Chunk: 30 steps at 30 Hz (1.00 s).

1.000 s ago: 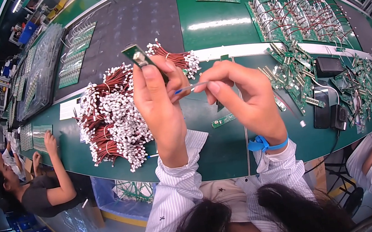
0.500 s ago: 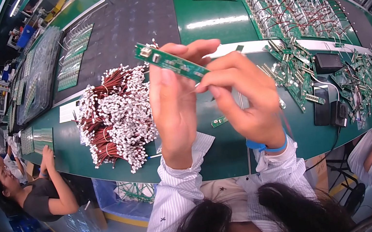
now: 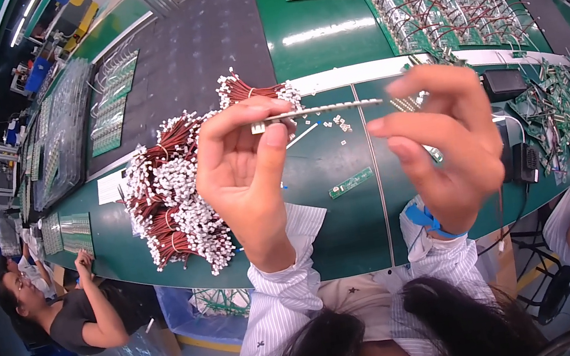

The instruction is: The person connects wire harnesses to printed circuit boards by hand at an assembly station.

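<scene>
Between thumb and fingers, my left hand (image 3: 244, 170) grips a narrow circuit board (image 3: 333, 107) by its left end. The board is turned edge-on, so its faces hardly show, and a small white connector (image 3: 259, 128) sits under the held end. Close to the board's right end is my right hand (image 3: 454, 142), its thumb and fingers apart and nothing in them; its fingertips are slightly blurred. Below, on the green table, lies another narrow green board (image 3: 351, 183). Small white connector pieces (image 3: 341, 123) are scattered behind it.
Bundled red wires with white plugs (image 3: 179, 196) pile up at left, with another bundle (image 3: 248, 90) behind. Panels with wires (image 3: 444, 4) stand at the far right. Loose boards (image 3: 565, 120) and black adapters (image 3: 523, 161) lie at right. Co-workers (image 3: 88, 309) sit at both sides.
My right hand has let go of the board and moved right. My left hand has moved slightly left and tilted the board from face-on to edge-on and level.
</scene>
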Each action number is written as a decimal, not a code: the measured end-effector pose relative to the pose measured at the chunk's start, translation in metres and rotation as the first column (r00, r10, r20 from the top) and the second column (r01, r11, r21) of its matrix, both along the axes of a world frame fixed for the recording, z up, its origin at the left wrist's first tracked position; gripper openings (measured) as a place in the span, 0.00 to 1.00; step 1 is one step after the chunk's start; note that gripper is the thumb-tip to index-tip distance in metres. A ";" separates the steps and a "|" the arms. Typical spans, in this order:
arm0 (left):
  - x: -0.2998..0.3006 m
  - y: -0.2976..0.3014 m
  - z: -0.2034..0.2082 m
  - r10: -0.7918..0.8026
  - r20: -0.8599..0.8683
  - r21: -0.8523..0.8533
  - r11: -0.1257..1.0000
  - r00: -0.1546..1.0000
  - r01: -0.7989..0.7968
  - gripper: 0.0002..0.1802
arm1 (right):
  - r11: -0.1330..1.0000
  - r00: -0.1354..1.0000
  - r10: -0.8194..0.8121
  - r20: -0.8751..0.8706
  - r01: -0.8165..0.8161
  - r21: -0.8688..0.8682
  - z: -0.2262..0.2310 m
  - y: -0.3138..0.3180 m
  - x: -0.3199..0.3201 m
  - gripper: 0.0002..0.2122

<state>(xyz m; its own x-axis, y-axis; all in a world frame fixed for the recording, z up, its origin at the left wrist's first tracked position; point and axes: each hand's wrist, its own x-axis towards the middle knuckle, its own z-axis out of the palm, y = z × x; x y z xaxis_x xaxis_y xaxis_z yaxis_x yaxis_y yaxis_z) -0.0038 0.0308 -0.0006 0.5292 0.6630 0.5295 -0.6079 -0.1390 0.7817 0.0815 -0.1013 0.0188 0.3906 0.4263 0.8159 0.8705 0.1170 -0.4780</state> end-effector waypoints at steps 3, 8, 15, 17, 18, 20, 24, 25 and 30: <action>0.004 -0.005 0.004 0.015 0.052 -0.013 1.000 0.999 -0.014 0.09 | 0.996 0.996 -0.085 0.035 0.083 0.036 0.006 -0.008 -0.001 0.07; 0.004 -0.010 -0.007 -0.143 0.196 -0.087 0.983 0.970 0.163 0.11 | 0.998 0.974 -0.036 0.223 0.024 0.060 -0.002 0.000 -0.010 0.12; 0.006 -0.018 0.000 -0.120 0.158 -0.082 0.988 0.980 0.134 0.10 | 0.979 0.960 -0.202 0.196 0.194 0.061 -0.005 0.001 -0.015 0.09; 0.005 -0.018 -0.003 -0.149 0.155 -0.042 0.987 0.977 0.157 0.10 | 0.974 0.961 -0.221 0.165 0.211 0.078 -0.007 0.001 -0.021 0.09; 0.006 -0.018 -0.004 -0.162 0.158 -0.021 0.986 0.974 0.168 0.10 | 0.969 0.961 -0.238 0.140 0.227 0.093 -0.008 0.001 -0.023 0.09; 0.006 -0.018 -0.004 -0.163 0.156 0.000 0.986 0.974 0.165 0.10 | 0.967 0.962 -0.241 0.130 0.226 0.119 -0.010 0.005 -0.025 0.09; 0.008 -0.019 -0.003 -0.106 0.143 0.014 0.994 0.984 0.105 0.10 | 0.963 0.958 -0.255 0.132 0.238 0.127 -0.011 0.006 -0.023 0.08; 0.007 -0.018 -0.004 -0.096 0.130 0.031 0.995 0.987 0.093 0.09 | 0.963 0.958 -0.253 0.134 0.236 0.127 -0.012 0.007 -0.023 0.08; 0.007 -0.019 -0.003 -0.099 0.121 0.052 0.994 0.988 0.093 0.09 | 0.971 0.951 -0.240 0.197 0.230 0.071 -0.012 0.004 -0.018 0.10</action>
<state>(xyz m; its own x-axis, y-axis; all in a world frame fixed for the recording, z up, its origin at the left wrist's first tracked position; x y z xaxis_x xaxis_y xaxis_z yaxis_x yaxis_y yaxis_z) 0.0036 0.0122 -0.0036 0.5182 0.5855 0.6234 -0.7112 -0.1099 0.6944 0.0639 -0.0968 0.0072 0.2992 0.3019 0.9052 0.9541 -0.0844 -0.2872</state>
